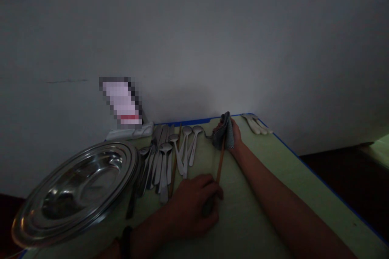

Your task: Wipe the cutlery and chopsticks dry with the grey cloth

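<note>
A slender brown chopstick point(221, 162) stands out between my two hands over the pale green table. The fingers of my left hand point(197, 206), closed, hold its near end. My right hand point(237, 133) grips a dark checked cloth point(224, 133) wrapped around the far end, which the cloth hides. Left of the cloth, several metal spoons point(187, 130) lie bowl-end away from me. A second brown stick point(174, 168) rests among them, beside a bunch of knives and other cutlery point(158, 145).
Oval metal trays point(121, 178), stacked, take up the left side of the table point(273, 182). A blurred-out screen point(121, 101) leans at the wall above a white power strip point(130, 131). Several white-handled utensils point(255, 124) lie by the far right corner.
</note>
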{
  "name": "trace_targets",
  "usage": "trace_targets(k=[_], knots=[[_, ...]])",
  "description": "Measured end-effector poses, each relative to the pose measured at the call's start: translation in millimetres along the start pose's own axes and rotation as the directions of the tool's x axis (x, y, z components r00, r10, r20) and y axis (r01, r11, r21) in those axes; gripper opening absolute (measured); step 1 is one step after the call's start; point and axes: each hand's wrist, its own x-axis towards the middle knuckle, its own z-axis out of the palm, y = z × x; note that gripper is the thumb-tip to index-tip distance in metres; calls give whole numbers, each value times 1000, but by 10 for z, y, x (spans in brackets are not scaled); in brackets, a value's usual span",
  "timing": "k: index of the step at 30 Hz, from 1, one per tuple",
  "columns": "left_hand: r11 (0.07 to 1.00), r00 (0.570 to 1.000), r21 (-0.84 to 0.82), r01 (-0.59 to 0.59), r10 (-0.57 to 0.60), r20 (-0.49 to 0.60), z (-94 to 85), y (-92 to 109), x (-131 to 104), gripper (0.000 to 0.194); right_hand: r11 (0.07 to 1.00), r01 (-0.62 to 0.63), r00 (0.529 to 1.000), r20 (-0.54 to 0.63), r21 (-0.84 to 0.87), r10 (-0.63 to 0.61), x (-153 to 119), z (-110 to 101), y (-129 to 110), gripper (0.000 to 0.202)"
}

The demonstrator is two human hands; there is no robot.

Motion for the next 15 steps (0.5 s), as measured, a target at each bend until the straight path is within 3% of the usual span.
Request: trace_targets(k=[8,12,15], knots=[[988,999,-154,4,-11,-44,7,-19,-8,32,1000,-24,1000,-1,13,24,-20,16,33,33],[948,979,-282,151,-183,-93,97,-82,18,52,998,-38,999,18,-57,39,-30,12,71,31],[904,956,-368,216,-273,-110,129,-107,45,33,995,-35,998,45,-98,40,-73,32,47,32]])
